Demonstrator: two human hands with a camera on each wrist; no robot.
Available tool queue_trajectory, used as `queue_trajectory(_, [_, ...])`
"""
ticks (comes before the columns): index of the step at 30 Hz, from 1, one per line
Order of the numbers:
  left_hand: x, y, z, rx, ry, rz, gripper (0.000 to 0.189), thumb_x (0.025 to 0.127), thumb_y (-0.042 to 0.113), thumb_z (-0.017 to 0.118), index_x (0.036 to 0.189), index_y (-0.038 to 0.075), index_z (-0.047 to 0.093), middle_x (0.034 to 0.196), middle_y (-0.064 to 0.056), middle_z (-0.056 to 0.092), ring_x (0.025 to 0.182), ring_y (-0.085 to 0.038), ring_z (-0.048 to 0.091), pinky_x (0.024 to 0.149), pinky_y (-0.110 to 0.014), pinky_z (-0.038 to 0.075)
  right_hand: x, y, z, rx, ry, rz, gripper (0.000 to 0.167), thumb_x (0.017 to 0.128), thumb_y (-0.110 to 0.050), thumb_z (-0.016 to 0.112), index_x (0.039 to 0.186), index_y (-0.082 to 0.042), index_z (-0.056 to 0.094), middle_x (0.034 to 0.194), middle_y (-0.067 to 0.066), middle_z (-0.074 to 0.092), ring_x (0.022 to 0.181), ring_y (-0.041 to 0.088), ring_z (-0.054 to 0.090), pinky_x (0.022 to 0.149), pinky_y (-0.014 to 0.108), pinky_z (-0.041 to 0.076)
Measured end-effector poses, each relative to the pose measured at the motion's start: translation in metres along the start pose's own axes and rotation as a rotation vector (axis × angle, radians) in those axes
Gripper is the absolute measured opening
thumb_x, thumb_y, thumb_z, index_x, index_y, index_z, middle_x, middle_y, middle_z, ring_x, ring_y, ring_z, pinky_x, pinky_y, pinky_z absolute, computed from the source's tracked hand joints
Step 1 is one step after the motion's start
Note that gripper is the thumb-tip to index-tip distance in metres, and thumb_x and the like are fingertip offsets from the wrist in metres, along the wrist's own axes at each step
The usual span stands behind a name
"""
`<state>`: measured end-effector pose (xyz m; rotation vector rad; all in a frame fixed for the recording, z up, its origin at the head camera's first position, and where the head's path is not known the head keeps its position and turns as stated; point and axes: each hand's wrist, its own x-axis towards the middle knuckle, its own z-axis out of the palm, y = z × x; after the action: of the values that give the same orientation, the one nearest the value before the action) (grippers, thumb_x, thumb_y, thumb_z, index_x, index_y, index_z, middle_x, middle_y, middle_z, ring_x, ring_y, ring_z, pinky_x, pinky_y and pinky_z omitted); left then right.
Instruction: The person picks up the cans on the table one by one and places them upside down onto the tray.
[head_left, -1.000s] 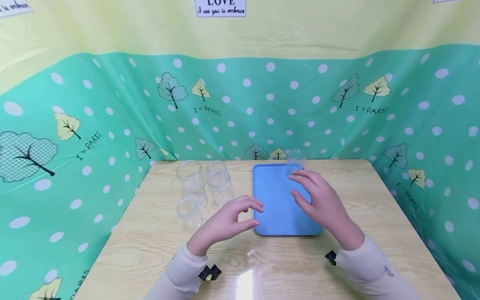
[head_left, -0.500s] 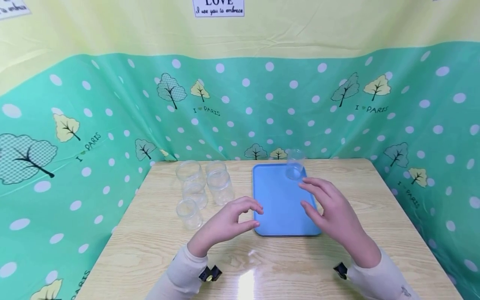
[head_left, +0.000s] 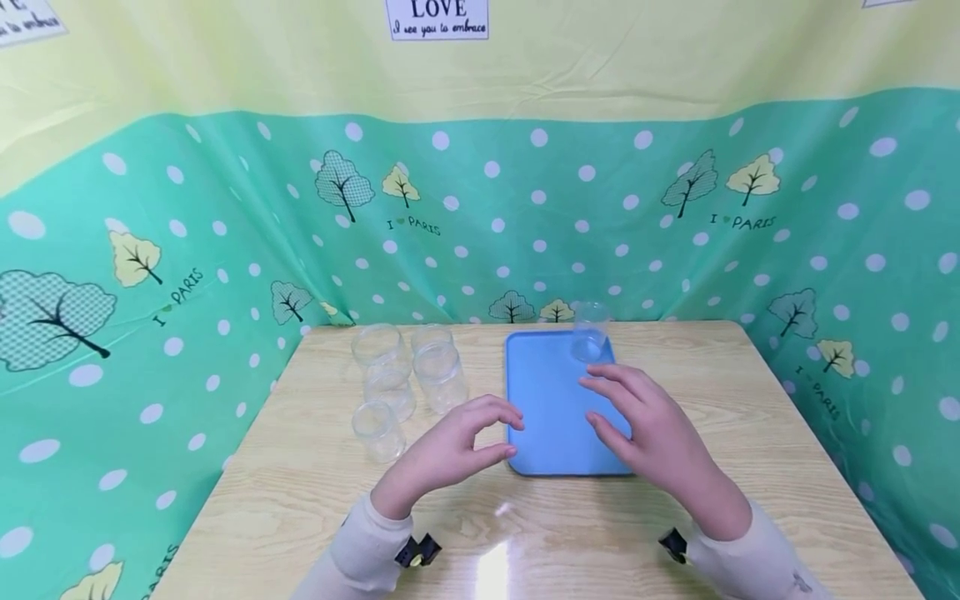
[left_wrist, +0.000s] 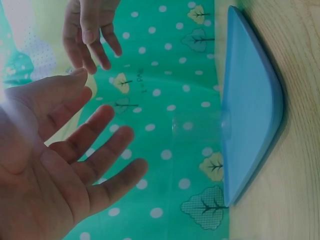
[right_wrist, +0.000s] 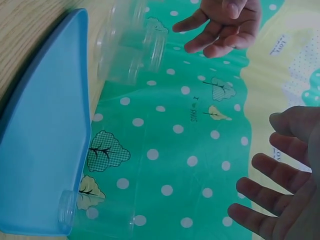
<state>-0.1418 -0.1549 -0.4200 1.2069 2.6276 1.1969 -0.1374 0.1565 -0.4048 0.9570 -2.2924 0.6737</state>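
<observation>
My left hand [head_left: 453,446] hovers by the near left edge of the blue tray [head_left: 555,417], its fingers loosely bent with nothing in them. Over the tray's right side floats my right hand [head_left: 648,425], fingers spread and holding nothing. One clear, see-through cup [head_left: 590,333] stands upright in the tray's far right corner, just beyond the right fingertips and apart from them. To the left of the tray several clear cups stand in two rough rows, with the nearest cup [head_left: 379,431] close to my left wrist. In the right wrist view, both the lone cup [right_wrist: 100,215] and the tray [right_wrist: 40,135] show.
A wooden table [head_left: 300,517] carries everything. Green dotted curtain cloth [head_left: 540,217] hangs behind it and along both sides. Several cups, such as this clear cup [head_left: 438,367], stand close together at the far left. A black wrist camera [head_left: 417,550] sits on the left sleeve.
My right hand has drawn back from the far cup, first toward me and to the right, then slightly left again. The left hand has hardly moved. The cups stay where they were.
</observation>
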Motion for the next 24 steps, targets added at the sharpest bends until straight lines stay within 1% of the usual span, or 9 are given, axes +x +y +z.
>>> queue_trajectory(3, [-0.002,0.001,-0.001,0.021,0.009,-0.017,0.027,0.096,0.021,0.074,0.122,0.019,0.067,0.13,0.005,0.064,0.129,-0.012,0.056,0.112,-0.033,0.046,-0.001,-0.001,-0.003,-0.003,-0.023,0.021,0.05,0.087,-0.019,0.08,0.134,-0.011,0.066,0.139,0.007,0.061,0.13,0.026,0.056,0.116,0.02,0.035])
queue_trajectory(5, [-0.003,0.002,-0.001,0.032,0.01,-0.027,0.027,0.096,0.02,0.075,0.121,0.017,0.068,0.13,0.005,0.064,0.129,-0.012,0.056,0.112,-0.033,0.046,-0.001,-0.001,-0.005,-0.002,-0.027,0.022,0.048,0.089,-0.02,0.079,0.135,-0.012,0.065,0.139,0.007,0.061,0.131,0.026,0.056,0.116,0.02,0.035])
queue_trajectory(6, [-0.003,0.002,-0.001,0.033,0.009,-0.03,0.027,0.095,0.02,0.075,0.121,0.017,0.068,0.13,0.005,0.064,0.129,-0.012,0.056,0.112,-0.033,0.046,-0.001,-0.002,-0.006,-0.004,-0.029,0.023,0.049,0.089,-0.019,0.079,0.135,-0.012,0.065,0.139,0.006,0.061,0.131,0.026,0.056,0.116,0.021,0.035])
queue_trajectory(9, [-0.005,0.0,-0.001,0.036,0.008,-0.036,0.026,0.096,0.022,0.074,0.121,0.019,0.068,0.129,0.005,0.064,0.128,-0.011,0.056,0.112,-0.033,0.047,-0.002,-0.002,-0.008,-0.01,-0.035,0.021,0.047,0.091,-0.022,0.077,0.136,-0.012,0.065,0.139,0.006,0.061,0.13,0.025,0.056,0.115,0.023,0.037])
queue_trajectory(12, [-0.01,-0.002,-0.003,0.033,0.026,-0.036,0.025,0.096,0.023,0.074,0.121,0.022,0.067,0.129,0.006,0.064,0.127,-0.011,0.057,0.111,-0.033,0.047,-0.002,-0.003,-0.008,-0.016,-0.038,0.011,0.047,0.091,-0.023,0.077,0.135,-0.012,0.066,0.138,0.006,0.062,0.129,0.025,0.057,0.114,0.026,0.04])
queue_trajectory(16, [-0.021,-0.005,-0.006,0.047,0.069,-0.049,0.026,0.095,0.021,0.075,0.119,0.022,0.067,0.127,0.01,0.064,0.125,-0.011,0.059,0.109,-0.036,0.049,-0.002,-0.005,-0.005,-0.023,-0.055,0.002,0.048,0.09,-0.022,0.078,0.135,-0.012,0.066,0.136,0.005,0.063,0.129,0.025,0.058,0.109,0.036,0.047])
queue_trajectory(18, [-0.028,-0.005,-0.008,0.066,0.084,-0.064,0.026,0.094,0.02,0.076,0.118,0.022,0.067,0.126,0.008,0.065,0.124,-0.012,0.059,0.108,-0.037,0.049,-0.002,-0.006,-0.003,-0.03,-0.064,-0.006,0.047,0.09,-0.022,0.078,0.134,-0.012,0.067,0.135,0.005,0.063,0.127,0.025,0.059,0.106,0.041,0.05])
queue_trajectory(22, [-0.041,-0.006,-0.013,0.119,0.084,-0.095,0.026,0.094,0.02,0.076,0.117,0.023,0.066,0.127,0.004,0.065,0.124,-0.012,0.059,0.107,-0.038,0.05,-0.002,-0.009,0.001,-0.035,-0.08,-0.032,0.046,0.09,-0.022,0.078,0.133,-0.013,0.067,0.131,0.004,0.065,0.122,0.026,0.062,0.1,0.046,0.055])
queue_trajectory(24, [-0.045,-0.006,-0.016,0.149,0.08,-0.104,0.026,0.095,0.022,0.076,0.118,0.023,0.066,0.128,0.004,0.064,0.125,-0.013,0.059,0.107,-0.038,0.05,-0.003,-0.009,0.003,-0.039,-0.09,-0.041,0.046,0.089,-0.022,0.079,0.132,-0.014,0.067,0.13,0.003,0.066,0.119,0.025,0.063,0.097,0.046,0.056])
